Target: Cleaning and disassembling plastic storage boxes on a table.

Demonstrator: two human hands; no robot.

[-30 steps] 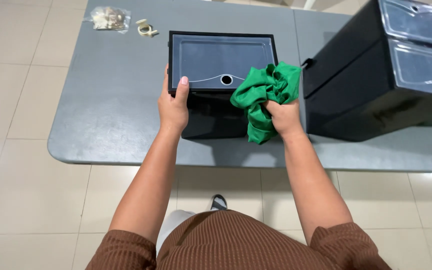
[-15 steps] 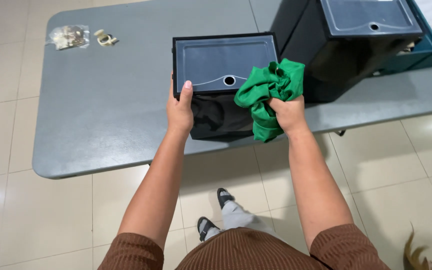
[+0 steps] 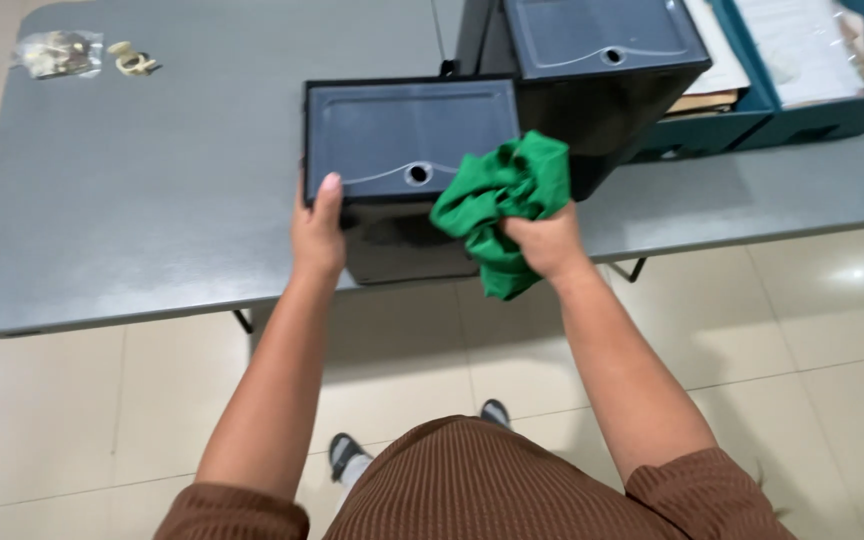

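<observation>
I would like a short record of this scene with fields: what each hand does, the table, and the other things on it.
left hand: grips the left edge of the near black box
right hand: holds a crumpled green cloth against that box's right front corner
table: grey, box at its near edge
second black box: behind, to the right
teal bins: far right, with papers
small bag: far left corner

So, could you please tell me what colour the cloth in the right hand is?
Bright green: the cloth, bunched in the right hand, shows best in the head view.
</observation>
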